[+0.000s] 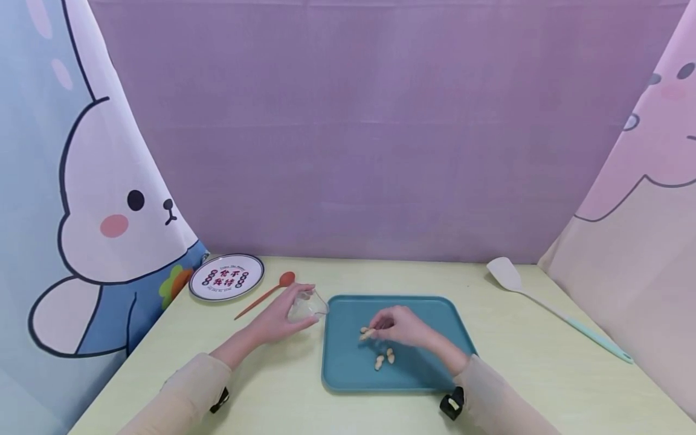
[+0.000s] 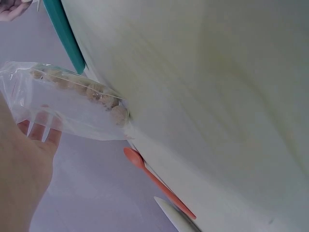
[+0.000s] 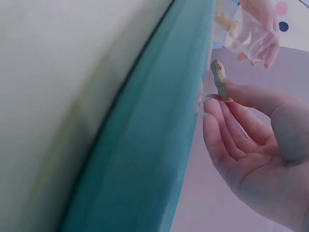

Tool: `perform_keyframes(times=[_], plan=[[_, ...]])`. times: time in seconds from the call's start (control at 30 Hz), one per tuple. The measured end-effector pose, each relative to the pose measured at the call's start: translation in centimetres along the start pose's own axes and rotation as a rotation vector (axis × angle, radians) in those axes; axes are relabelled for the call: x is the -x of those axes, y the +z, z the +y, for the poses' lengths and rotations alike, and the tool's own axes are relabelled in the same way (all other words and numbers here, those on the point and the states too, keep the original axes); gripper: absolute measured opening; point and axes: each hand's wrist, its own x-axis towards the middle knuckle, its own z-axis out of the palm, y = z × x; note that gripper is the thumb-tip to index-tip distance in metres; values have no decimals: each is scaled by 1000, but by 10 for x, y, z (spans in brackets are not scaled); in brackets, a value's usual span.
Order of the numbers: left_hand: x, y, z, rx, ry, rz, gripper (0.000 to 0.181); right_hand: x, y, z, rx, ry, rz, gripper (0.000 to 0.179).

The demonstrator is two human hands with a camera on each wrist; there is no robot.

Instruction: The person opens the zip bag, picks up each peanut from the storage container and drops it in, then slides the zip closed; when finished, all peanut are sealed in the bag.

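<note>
Head view: left hand (image 1: 278,315) grips bag (image 1: 307,308) left of tray (image 1: 424,376), right hand (image 1: 405,326) pinches peanut (image 1: 367,334) — we judge mid-transfer; next move calls for steady pinch.

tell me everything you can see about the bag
The bag is clear and thin, wrinkled in places, and looks like plastic; no print shows on it. Several tan, lumpy-shelled peanuts lie in a row along one side, leaving much of it see-through. The left hand grips it between thumb and fingers, some visible through the film. It is beside the left edge of the tray; whether it touches tray or table, or its mouth is open, I can't tell.
</note>
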Motion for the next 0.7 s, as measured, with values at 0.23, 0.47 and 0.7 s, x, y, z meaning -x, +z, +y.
perform_keyframes(times=[0.23, 0.47, 0.7], plan=[[0, 0, -1, -4, 3, 0, 66, -6, -3, -7, -3, 4, 111, 16], [-1, -1, 0, -4, -8, -2, 66, -20, 1, -25, -47, 5, 251, 18], [-2, 0, -2, -3, -12, -2, 68, -43, 10, -42, -118, -42, 353, 20]])
